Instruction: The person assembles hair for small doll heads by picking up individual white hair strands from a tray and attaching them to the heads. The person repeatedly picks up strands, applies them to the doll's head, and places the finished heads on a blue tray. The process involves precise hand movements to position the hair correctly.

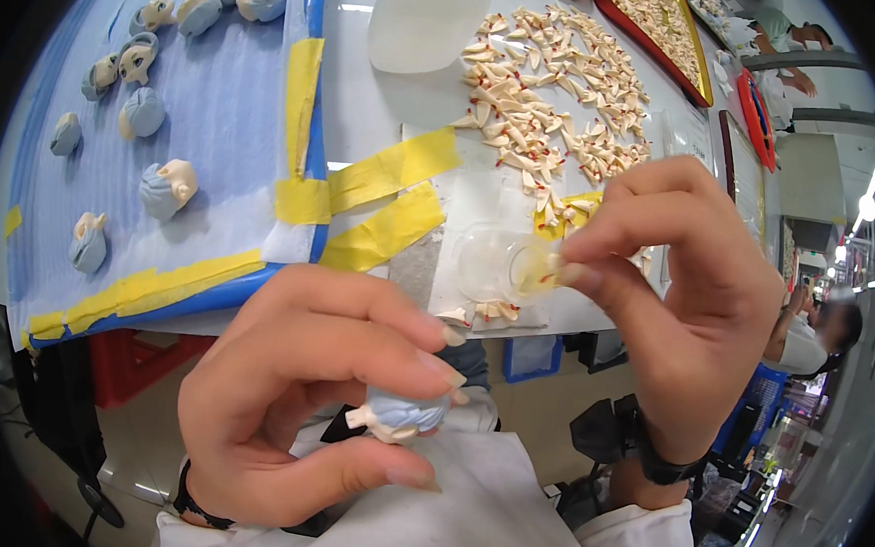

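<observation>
My left hand (290,385) is closed around a small doll head (404,414) with wavy blue hair and a cream neck stub; its face is hidden. Over the table's front edge, my right hand (694,264) pinches a small cream piece with a red tip (549,277), mostly covered by the fingers. That piece is at the mouth of a clear plastic cup (483,263), which looks yellowish on this side; whether they touch I cannot tell. A few similar cream pieces (495,311) lie just in front of the cup.
On the left, a blue padded board (237,111) edged with yellow tape carries several blue-haired doll heads (167,189). Many cream pieces with red tips (528,109) spread over the white table. Behind them are a translucent container (428,22) and a red-rimmed tray (704,89). Other people are at far right.
</observation>
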